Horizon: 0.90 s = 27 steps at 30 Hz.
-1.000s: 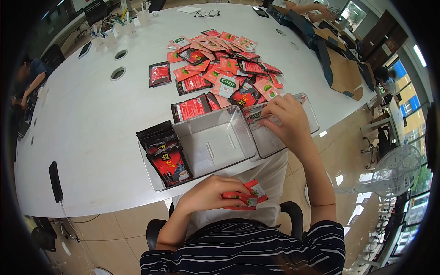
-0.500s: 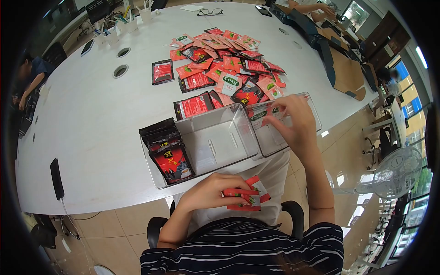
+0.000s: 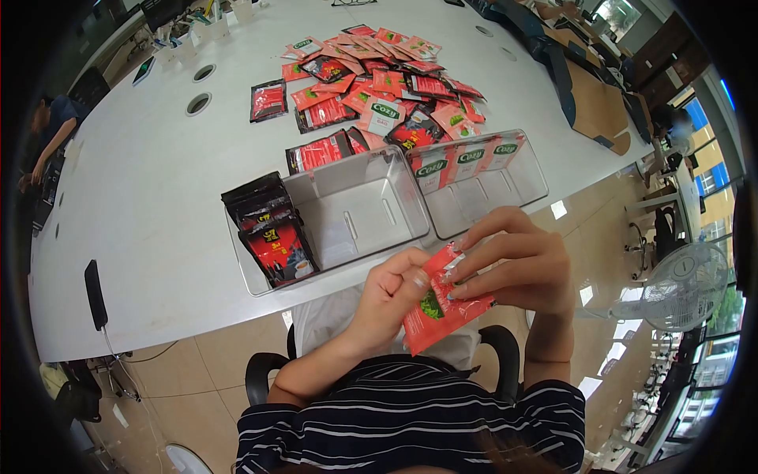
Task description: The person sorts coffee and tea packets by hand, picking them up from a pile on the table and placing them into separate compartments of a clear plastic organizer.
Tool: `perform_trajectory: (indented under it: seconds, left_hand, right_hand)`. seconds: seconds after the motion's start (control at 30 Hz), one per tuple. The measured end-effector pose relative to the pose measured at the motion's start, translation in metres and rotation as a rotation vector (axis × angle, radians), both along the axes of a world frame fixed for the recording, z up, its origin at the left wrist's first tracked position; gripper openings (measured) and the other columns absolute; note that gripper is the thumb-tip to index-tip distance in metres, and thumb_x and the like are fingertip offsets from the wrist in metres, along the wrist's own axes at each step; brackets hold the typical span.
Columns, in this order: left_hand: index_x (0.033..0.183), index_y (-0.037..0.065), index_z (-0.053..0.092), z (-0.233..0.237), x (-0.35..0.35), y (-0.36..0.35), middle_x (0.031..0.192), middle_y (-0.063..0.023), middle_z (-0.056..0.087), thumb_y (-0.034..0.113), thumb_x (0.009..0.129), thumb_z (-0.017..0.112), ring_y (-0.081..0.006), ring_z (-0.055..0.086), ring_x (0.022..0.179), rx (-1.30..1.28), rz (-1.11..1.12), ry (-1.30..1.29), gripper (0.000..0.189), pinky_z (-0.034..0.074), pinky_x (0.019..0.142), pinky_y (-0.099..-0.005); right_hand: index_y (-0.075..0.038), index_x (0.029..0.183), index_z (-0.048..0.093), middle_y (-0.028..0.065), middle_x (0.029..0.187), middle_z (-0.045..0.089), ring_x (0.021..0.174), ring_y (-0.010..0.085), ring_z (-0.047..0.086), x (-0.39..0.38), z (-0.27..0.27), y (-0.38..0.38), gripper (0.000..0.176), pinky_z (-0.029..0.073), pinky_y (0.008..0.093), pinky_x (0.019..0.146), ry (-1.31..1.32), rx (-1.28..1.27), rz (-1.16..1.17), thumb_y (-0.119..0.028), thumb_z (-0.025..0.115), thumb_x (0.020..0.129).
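Bright daylight; fisheye warp; black vignette; edges blurred.

We see through a single camera on our head, facing forward and steeply down. Our left hand (image 3: 388, 294), right hand (image 3: 517, 265) and their red sachet (image 3: 440, 317) lie close at 6 o'clock, and the bench (image 3: 142, 197) recedes toward 12 o'clock.
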<state>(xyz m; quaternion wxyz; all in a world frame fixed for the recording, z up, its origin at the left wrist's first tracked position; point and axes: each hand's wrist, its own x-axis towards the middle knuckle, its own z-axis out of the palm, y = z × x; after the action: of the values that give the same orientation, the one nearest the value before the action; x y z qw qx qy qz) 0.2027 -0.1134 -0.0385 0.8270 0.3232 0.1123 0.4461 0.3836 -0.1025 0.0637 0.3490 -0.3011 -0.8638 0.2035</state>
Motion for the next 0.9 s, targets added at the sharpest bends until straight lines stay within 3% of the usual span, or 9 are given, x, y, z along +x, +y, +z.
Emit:
perform_trajectory:
  seconds: [0.2,0.33,0.4,0.47,0.5,0.6,0.7,0.8,0.9]
  left_hand:
    - [0.101,0.0,0.05,-0.012,0.0,-0.003,0.089,-0.0004,0.057,0.023,0.095,0.05,-0.0025,0.052,0.081,0.116,0.102,0.105,0.024,0.043,0.073,-0.0175]
    - [0.093,0.004,0.047,-0.012,0.006,-0.004,0.089,-0.0005,0.055,0.011,0.086,0.063,-0.0031,0.051,0.079,0.123,0.137,0.086,0.018,0.042,0.07,-0.0171]
    - [0.088,0.007,0.044,-0.009,0.005,-0.003,0.089,-0.0007,0.055,0.005,0.078,0.07,-0.0034,0.051,0.077,0.163,0.151,0.092,0.027,0.041,0.067,-0.0173]
    - [0.086,0.009,0.041,-0.006,0.001,-0.003,0.087,-0.0004,0.054,0.006,0.071,0.076,-0.0035,0.051,0.076,0.145,0.104,0.113,0.038,0.041,0.066,-0.0171]
    - [0.085,0.01,0.04,-0.005,0.0,-0.003,0.086,-0.0002,0.054,0.007,0.068,0.079,-0.0036,0.051,0.075,0.136,0.082,0.125,0.043,0.04,0.065,-0.0171]
    - [0.084,0.013,0.035,-0.006,-0.002,-0.007,0.078,0.0002,0.048,0.042,0.058,0.084,-0.0104,0.05,0.068,0.052,0.009,0.135,0.062,0.036,0.05,-0.0194]
    - [0.089,0.012,0.037,-0.011,-0.004,-0.009,0.08,0.0007,0.043,0.019,0.059,0.079,-0.0109,0.049,0.074,-0.061,-0.107,-0.086,0.052,0.038,0.061,-0.0195]
    - [0.09,0.012,0.036,-0.002,-0.007,-0.012,0.079,-0.0017,0.04,0.022,0.062,0.069,-0.0158,0.046,0.076,-0.05,-0.103,-0.05,0.044,0.036,0.063,-0.0255]
    - [0.087,0.012,0.036,-0.002,-0.008,-0.011,0.076,-0.0041,0.039,0.041,0.061,0.061,-0.0183,0.044,0.068,-0.046,-0.061,0.056,0.047,0.035,0.06,-0.0301]
  right_hand:
    - [-0.011,0.079,0.07,0.0004,0.086,0.068,0.089,0.0222,0.06,0.019,0.003,0.004,0.022,0.044,0.0342,0.081,0.04,-0.047,0.127,-0.009,0.073,0.058]
    - [-0.006,0.079,0.067,0.0046,0.087,0.068,0.083,0.0236,0.061,0.048,-0.001,0.003,0.017,0.044,0.0387,0.084,0.221,-0.125,0.109,-0.002,0.071,0.063]
    - [-0.002,0.079,0.064,0.0071,0.086,0.067,0.079,0.024,0.062,0.058,-0.004,0.006,0.009,0.043,0.0362,0.084,0.261,-0.061,-0.117,0.0,0.066,0.07]
    - [-0.002,0.079,0.063,0.0075,0.086,0.067,0.079,0.0235,0.061,0.062,0.0,0.01,0.006,0.044,0.0333,0.082,0.161,0.003,-0.489,-0.001,0.064,0.074]
    - [-0.002,0.081,0.063,0.0075,0.085,0.066,0.08,0.0234,0.06,0.063,0.0,0.017,0.006,0.043,0.0328,0.08,0.069,0.026,-0.502,-0.002,0.064,0.074]
    - [-0.004,0.085,0.062,0.0069,0.084,0.063,0.081,0.0232,0.057,0.066,-0.018,0.047,0.009,0.043,0.0324,0.077,-0.202,0.137,-0.495,-0.004,0.063,0.076]
    - [-0.007,0.088,0.062,0.0056,0.083,0.059,0.083,0.023,0.054,0.068,-0.047,0.073,0.015,0.042,0.0343,0.075,-0.391,0.28,-0.422,-0.007,0.065,0.074]
    - [-0.008,0.089,0.061,0.004,0.086,0.057,0.084,0.0223,0.053,0.064,-0.053,0.084,0.022,0.042,0.0347,0.074,-0.411,0.342,-0.419,-0.009,0.069,0.069]
    - [-0.009,0.088,0.06,0.0025,0.09,0.056,0.085,0.0212,0.052,0.058,-0.046,0.085,0.025,0.041,0.0337,0.073,-0.404,0.42,-0.465,-0.011,0.072,0.065]
